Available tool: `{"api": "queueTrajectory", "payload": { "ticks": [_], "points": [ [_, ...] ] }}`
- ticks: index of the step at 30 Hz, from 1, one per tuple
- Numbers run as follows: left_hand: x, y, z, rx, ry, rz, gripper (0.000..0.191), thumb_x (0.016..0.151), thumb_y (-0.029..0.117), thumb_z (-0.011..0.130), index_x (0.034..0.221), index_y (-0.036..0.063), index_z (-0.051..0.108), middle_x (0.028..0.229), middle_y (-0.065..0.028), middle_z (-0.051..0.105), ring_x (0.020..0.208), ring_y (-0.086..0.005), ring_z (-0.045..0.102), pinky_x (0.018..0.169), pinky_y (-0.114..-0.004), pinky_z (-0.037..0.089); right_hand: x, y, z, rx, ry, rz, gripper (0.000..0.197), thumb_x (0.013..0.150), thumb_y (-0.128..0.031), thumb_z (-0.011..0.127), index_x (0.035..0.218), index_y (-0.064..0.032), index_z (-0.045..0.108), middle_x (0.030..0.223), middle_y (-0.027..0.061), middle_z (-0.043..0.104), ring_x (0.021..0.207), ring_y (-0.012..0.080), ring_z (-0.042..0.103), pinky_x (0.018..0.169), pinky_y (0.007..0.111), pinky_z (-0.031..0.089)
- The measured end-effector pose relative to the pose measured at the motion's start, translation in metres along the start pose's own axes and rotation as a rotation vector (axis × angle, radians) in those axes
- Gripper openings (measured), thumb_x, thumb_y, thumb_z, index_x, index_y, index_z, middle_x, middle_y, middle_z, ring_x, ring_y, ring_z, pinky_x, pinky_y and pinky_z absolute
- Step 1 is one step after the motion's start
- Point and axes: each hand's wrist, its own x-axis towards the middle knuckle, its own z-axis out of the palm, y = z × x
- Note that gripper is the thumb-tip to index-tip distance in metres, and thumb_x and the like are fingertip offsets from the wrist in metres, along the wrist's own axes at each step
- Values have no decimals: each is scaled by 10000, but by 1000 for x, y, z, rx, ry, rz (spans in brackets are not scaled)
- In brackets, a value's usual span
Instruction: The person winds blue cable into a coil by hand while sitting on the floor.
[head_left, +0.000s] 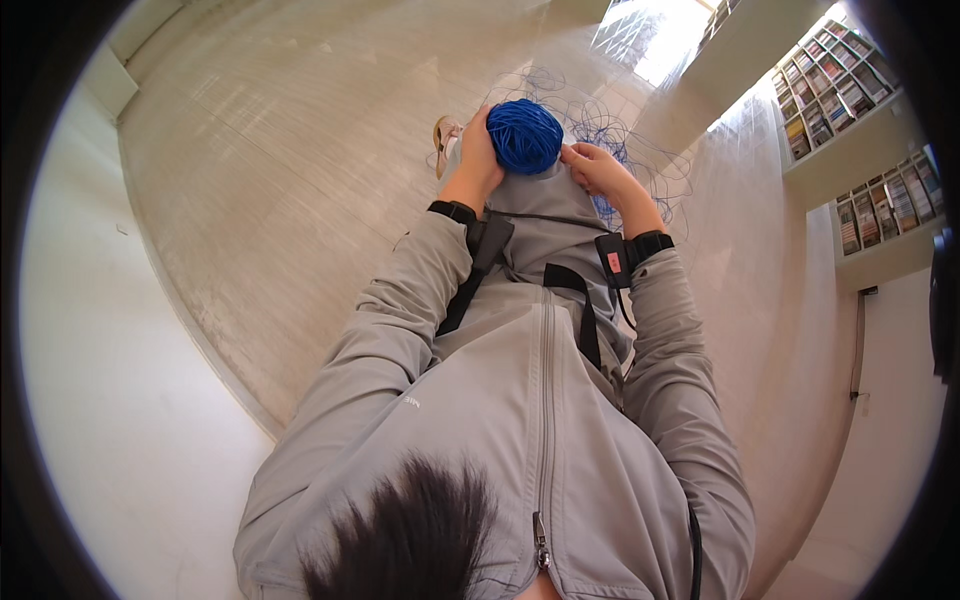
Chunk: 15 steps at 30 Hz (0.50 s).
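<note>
A ball of blue cord (525, 137) is held above my lap by my left hand (480, 154), which grips its left side. At the ball's right edge, my right hand (596, 171) has its thumb and fingertips pinched together; a strand between them is too small to make out. Loose loops of blue cord (600, 131) spread in a tangle over the floor beyond and below my right hand. Black bands with small devices are around both wrists.
Pale floor (300, 150) surrounds me, with a white wall (112, 337) at the left. Shelves of books or cases (832, 82) stand at the upper right. A shoe (445, 139) shows beside my left hand. A black cable lies across my lap.
</note>
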Motion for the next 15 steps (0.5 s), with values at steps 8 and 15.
{"api": "queueTrajectory", "payload": {
  "ticks": [8, 15],
  "points": [
    [-4, -30, 22, -335, -118, -218, 377, 967, 291, 321, 1104, 45, 570, 1048, -105, 640, 981, -225, 615, 903, -362, 478, -33, -20, -14, 459, -91, -192, 308, 936, -388, 523, 915, -81, 518, 631, -13, 436, 445, 38, 285, 385, 194, 191],
    [-2, -49, 16, 584, -222, 225, 359, 892, 34, 454, 1250, 56, 483, 1234, -108, 546, 1114, -250, 537, 952, -328, 417, -45, -35, -60, 289, 9, -143, 338, 905, -395, 580, 817, -76, 515, 584, -72, 360, 438, 21, 266, 372, 193, 182]
  ]
}}
